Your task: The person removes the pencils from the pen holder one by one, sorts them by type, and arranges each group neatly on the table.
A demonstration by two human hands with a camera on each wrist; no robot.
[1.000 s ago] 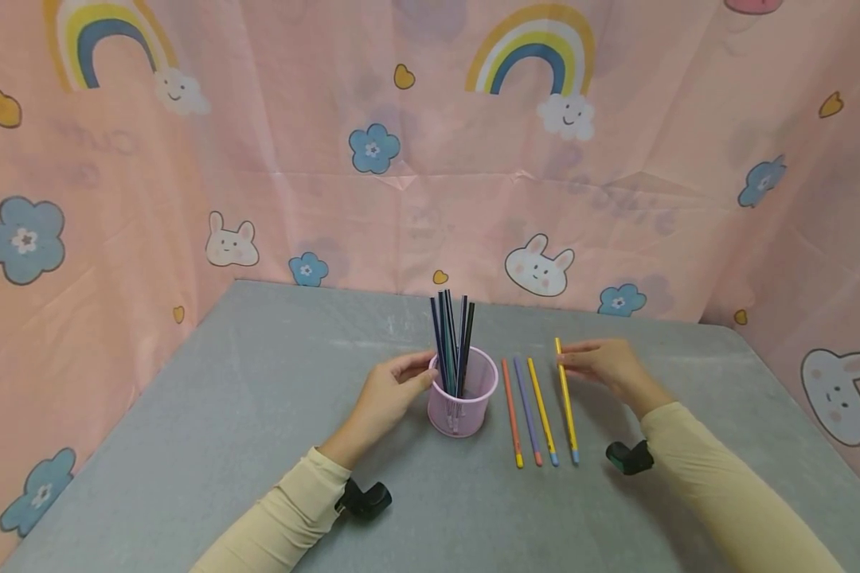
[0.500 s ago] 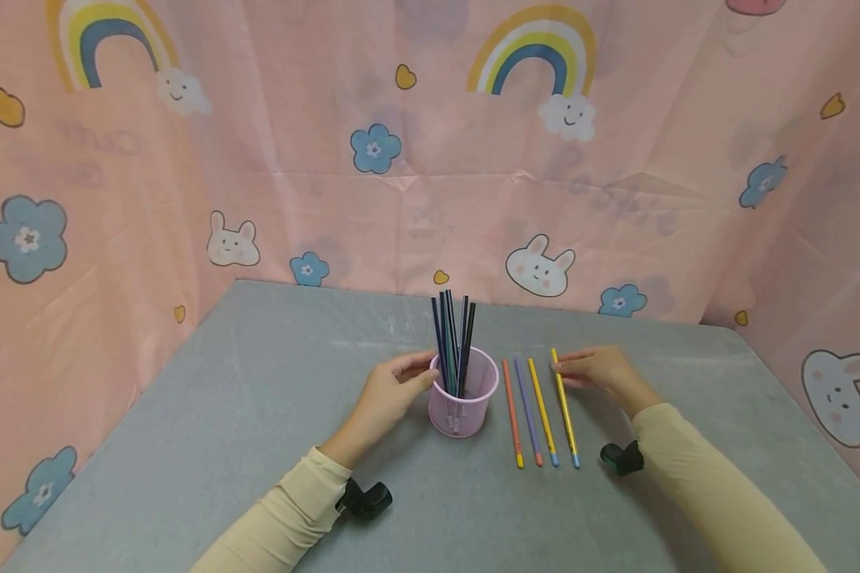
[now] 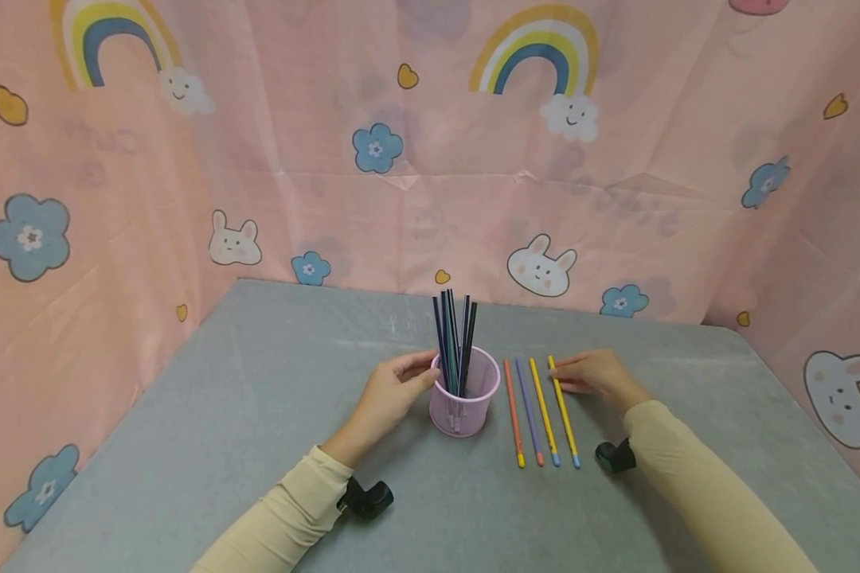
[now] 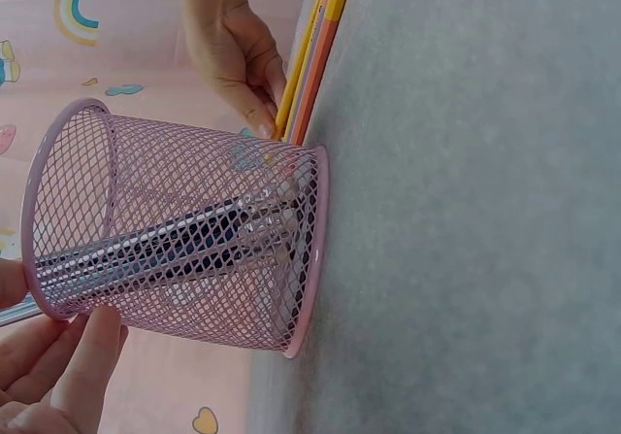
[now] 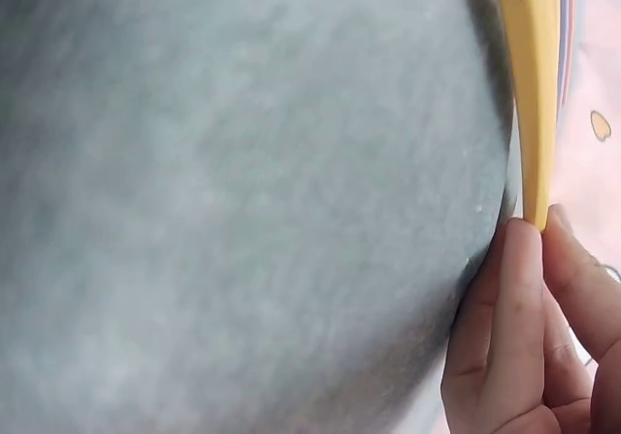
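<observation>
My left hand (image 3: 394, 394) holds the rim of a pink mesh pen holder (image 3: 459, 415), which stands upright on the table. Inside it lean several slim dark sticks (image 3: 471, 334), whose lower ends look clear through the mesh in the left wrist view. To the right, my right hand (image 3: 596, 376) pinches the far end of a yellow pencil (image 3: 565, 418) between thumb and fingers (image 5: 519, 298). That pencil lies rightmost in a row, beside another yellow pencil (image 3: 544, 410), a purple pencil (image 3: 529, 410) and an orange pencil (image 3: 513, 414), their coloured tips toward me.
A grey table (image 3: 258, 446) carries everything. Pink printed cloth (image 3: 315, 95) hangs along its back and both sides. A black wrist camera (image 3: 368, 500) is strapped to the left wrist, and another black camera (image 3: 616, 455) to the right wrist.
My right hand has come down and slightly left, lowering the far end of the rightmost yellow pencil toward the row. My left hand and the pen holder stay in place.
</observation>
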